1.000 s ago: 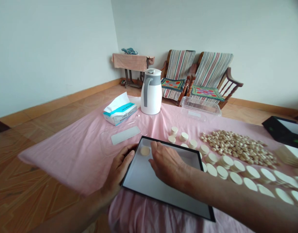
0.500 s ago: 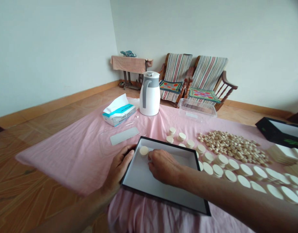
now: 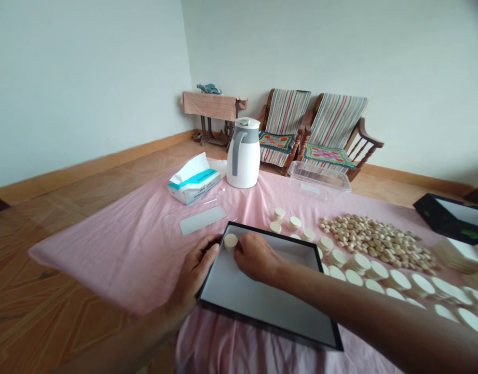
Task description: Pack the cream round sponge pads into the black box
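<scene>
Box [image 3: 262, 306], shallow with a black rim, on a pink tablecloth [image 3: 118, 249]. 1 small stack of pale discs [image 3: 231, 241] stands in its far left corner. The left hand [image 3: 202, 262], partly open, grips the box's left side. The right hand [image 3: 257, 258] is curled inside, beside the stack; whether it holds anything, I cannot tell. More discs [image 3: 359, 262] stand to the right.

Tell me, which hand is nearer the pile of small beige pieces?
Right. The right hand is inside the black-rimmed box, left of the pile; the left hand holds the box's left edge, farther from the pile.
</scene>
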The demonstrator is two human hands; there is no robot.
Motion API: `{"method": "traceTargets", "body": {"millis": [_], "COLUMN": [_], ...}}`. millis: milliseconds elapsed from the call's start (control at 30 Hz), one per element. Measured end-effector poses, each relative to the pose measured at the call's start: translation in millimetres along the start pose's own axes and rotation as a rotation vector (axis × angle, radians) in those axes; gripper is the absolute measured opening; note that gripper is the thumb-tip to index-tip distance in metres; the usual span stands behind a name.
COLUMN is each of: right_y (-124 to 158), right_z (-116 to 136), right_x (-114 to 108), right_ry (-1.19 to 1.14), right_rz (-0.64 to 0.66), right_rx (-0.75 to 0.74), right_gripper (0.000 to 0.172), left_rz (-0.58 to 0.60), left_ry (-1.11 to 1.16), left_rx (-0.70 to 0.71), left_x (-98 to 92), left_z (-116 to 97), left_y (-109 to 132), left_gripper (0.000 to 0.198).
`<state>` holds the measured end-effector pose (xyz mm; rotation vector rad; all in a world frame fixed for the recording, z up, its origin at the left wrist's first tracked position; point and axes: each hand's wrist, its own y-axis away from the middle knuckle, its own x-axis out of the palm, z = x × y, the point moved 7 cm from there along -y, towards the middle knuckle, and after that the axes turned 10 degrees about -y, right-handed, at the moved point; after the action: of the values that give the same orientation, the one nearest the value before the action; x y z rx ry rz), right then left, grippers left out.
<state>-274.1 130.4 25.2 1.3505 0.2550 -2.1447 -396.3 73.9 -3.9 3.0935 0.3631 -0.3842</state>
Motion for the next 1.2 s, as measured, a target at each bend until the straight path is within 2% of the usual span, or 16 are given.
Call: {"method": "traceTargets", "body": {"millis": [200, 333, 467, 700, 867, 967, 1067, 1200], "right_y": [5.9, 18.8, 26.1, 19.6, 17.5, 18.0, 16.3, 10.4], "right_z": [-9.0, -2.6, -0.1, 0.3, 1.7, -2.8, -6.3, -1.8], "right_x": [-8.1, -2.3, 2.4, 4.1, 0.2, -8.9, -19.3, -17.1], "right_ry": [0.044, 0.007, -0.048, -0.018, -0.051, -0.004, 0.081, 0.155], "right_rz": [0.004, 0.099, 0.105, 0.095, 0.076, 0.051, 0.003, 0.024], "right_rx": [-0.016, -0.134, -0.197, -0.189, -0.238, -0.187, -0.102, -0.055], "right_gripper": [0.022, 0.025, 0.033, 0.032, 0.028, 0.022, 0.022, 0.026], "left_rz": [0.008, -0.004, -0.006, 0.008, 0.005, 0.015, 0.006, 0.004], "left_ry": [-0.019, -0.027, -0.023, -0.024, -0.016, -0.016, -0.023, -0.024], "left_rx": [0.001, -0.004, 0.015, 0.013, 0.015, 0.010, 0.019, 0.013], "left_x": [-0.1, -0.6, -0.2, -0.1, 0.6, 0.9, -0.3, -0.5], "left_z": [-1.7, -2.8, -6.0, -6.6, -7.1, -6.7, -6.6, -4.6], "left_y": [0.6, 1.5, 1.0, 1.1, 0.8, 1.0, 1.4, 1.3], "left_gripper": [0.045, 0.044, 0.042, 0.042, 0.042, 0.042, 0.041, 0.042]}}
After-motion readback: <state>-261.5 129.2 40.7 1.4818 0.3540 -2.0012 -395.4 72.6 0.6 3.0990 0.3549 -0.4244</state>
